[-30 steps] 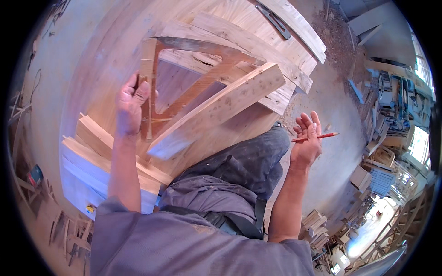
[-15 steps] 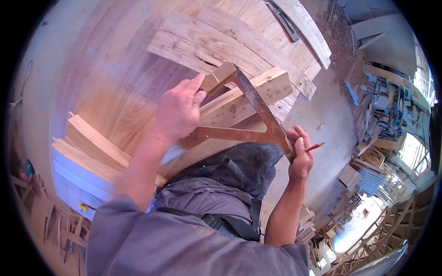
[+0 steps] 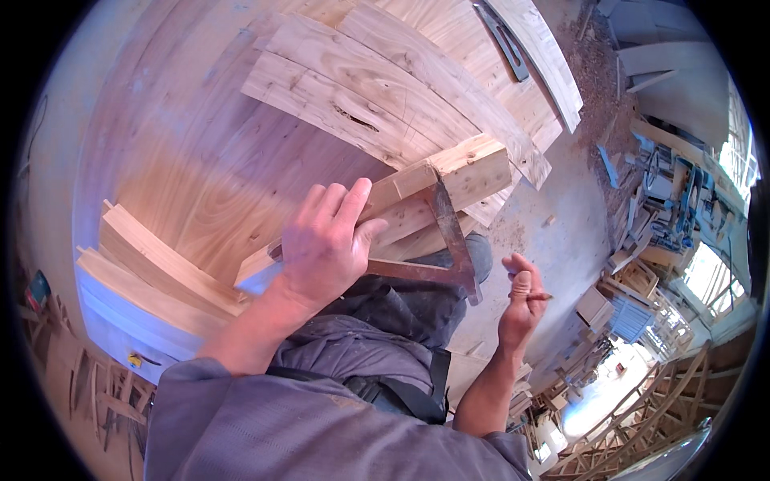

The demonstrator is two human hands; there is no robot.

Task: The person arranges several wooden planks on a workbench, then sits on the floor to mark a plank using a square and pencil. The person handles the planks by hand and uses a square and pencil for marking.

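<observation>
My left hand (image 3: 319, 240) is closed over the wooden stock of a brown, triangular carpenter's square (image 3: 454, 240). The stock lies along the top of a thick squared timber (image 3: 477, 176), and the square's long arm hangs down across the timber's side near its end. A slanting brace runs from that arm back under my hand, where part of it is hidden. To the right, apart from the square, my right hand (image 3: 521, 301) pinches a short reddish pencil (image 3: 541, 297).
Knotty planks (image 3: 369, 88) lie across the wide wooden work surface (image 3: 192, 144). A dark slotted metal tool (image 3: 504, 44) rests farther back. Cut strips of wood (image 3: 160, 256) are stacked at the left. Timber scraps and frames (image 3: 642, 289) crowd the right side.
The square has come down onto the timber, its arm now against the timber's side. My right hand has let go of its lower end and moved off, keeping the pencil.
</observation>
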